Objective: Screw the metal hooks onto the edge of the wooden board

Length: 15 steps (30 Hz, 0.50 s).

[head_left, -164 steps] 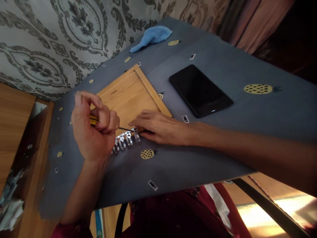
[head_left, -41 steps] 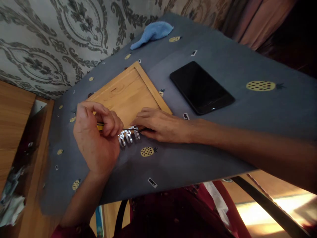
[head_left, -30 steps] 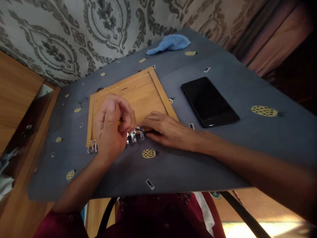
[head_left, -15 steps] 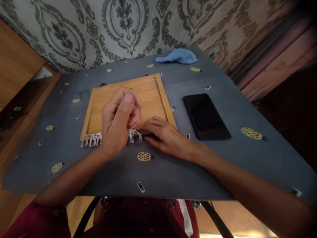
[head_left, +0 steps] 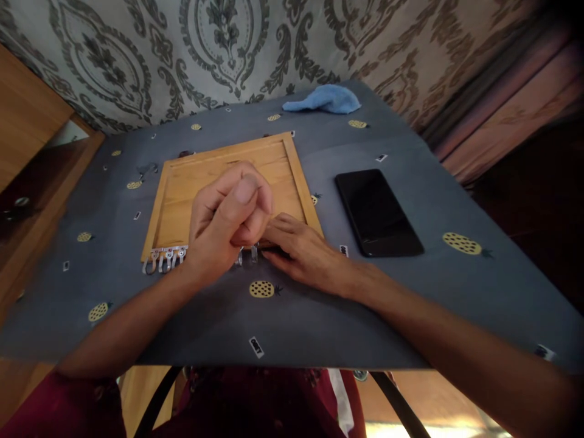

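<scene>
A wooden framed board [head_left: 292, 176] lies flat on the table. Along its front edge is a row of silvery metal hooks [head_left: 168, 260], partly covered by my hands. My left hand [head_left: 223, 225] is closed in a fist above the board's front part, thumb on top; whatever it grips is hidden inside and below it. At the front edge, right of the fist, my right hand [head_left: 301, 252] has its fingers bent and pressed together beside the hooks. What its fingertips pinch cannot be made out.
A black phone [head_left: 378, 213] lies right of the board. A blue cloth [head_left: 323, 99] sits at the back. Small metal pieces [head_left: 148, 170] lie left of the board. A patterned curtain [head_left: 223, 48] hangs behind the table; a wooden cabinet [head_left: 31, 103] stands at left.
My left fist has moved slightly right and its thumb has turned a little, covering more of the hooks. My right hand stays by the front edge. The view has shifted slightly.
</scene>
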### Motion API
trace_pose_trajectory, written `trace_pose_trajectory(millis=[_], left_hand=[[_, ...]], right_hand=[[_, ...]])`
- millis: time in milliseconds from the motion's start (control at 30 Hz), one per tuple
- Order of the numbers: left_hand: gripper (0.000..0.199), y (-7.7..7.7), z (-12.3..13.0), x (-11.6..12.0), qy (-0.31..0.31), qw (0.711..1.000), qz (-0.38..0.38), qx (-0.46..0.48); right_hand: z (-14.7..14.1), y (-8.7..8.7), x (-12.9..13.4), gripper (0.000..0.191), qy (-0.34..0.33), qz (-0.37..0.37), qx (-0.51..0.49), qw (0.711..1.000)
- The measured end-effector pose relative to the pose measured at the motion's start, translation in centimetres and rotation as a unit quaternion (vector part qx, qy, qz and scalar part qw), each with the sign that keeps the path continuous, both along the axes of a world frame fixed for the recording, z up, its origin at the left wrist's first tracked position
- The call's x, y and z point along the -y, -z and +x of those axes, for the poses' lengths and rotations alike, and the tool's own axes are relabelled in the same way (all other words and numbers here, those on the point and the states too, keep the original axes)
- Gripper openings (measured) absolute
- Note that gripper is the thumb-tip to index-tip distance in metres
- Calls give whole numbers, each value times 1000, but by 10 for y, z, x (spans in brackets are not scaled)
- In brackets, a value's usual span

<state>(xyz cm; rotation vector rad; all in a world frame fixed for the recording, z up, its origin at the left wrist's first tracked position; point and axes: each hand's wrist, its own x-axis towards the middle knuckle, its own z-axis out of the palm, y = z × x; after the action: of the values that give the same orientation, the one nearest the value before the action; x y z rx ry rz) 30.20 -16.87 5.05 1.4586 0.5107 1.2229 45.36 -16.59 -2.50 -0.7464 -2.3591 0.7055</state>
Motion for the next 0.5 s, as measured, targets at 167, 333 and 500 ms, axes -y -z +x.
trace_pose_trajectory(millis=[167,333,500], left_hand=[[37,-1,-4,-6,60,998,6,-7],[35,-2,-7,-13,123,992,15,-12],[33,-7,-11,-12,133,989,-20,-64]], right_hand=[[0,1,0,19,2,5,-12,1000],[1,1,1,22,3,18,-28,999],[1,4,1,20,6,25,-39,999]])
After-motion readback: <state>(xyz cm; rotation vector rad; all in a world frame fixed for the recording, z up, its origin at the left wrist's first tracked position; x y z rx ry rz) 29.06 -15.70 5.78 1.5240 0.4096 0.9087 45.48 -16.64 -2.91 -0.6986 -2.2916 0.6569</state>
